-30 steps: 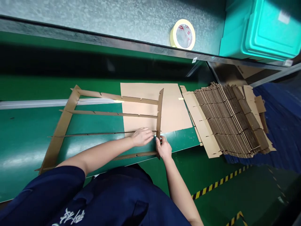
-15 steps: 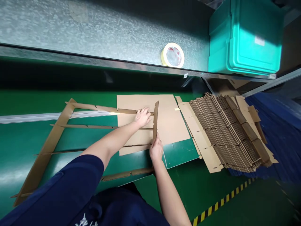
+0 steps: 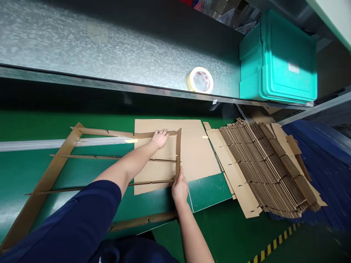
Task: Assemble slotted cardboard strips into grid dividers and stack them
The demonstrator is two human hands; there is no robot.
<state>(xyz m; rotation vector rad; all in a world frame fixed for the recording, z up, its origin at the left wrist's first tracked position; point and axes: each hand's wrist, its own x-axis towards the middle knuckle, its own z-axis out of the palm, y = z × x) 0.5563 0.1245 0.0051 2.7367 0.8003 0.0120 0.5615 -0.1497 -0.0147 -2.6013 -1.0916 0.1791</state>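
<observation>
A lattice of slotted cardboard strips stands on the green table. My left hand grips the far long cardboard strip near its right end, fingers bent over its top edge. My right hand is closed around the right cardboard cross strip, close to the third long strip. Another long strip meets the cross strip between my hands. The nearest long strip runs below my right wrist. A wide cross strip joins the lattice on the left.
Beneath the lattice's right part lies a flat cardboard sheet. A stack of folded cardboard dividers sits at the right. On the metal shelf are a tape roll and a turquoise bin.
The view has shifted, so the scene sits lower. My left hand and the far strip's right end have moved away toward the cross strip's far end. My right hand keeps its hold.
</observation>
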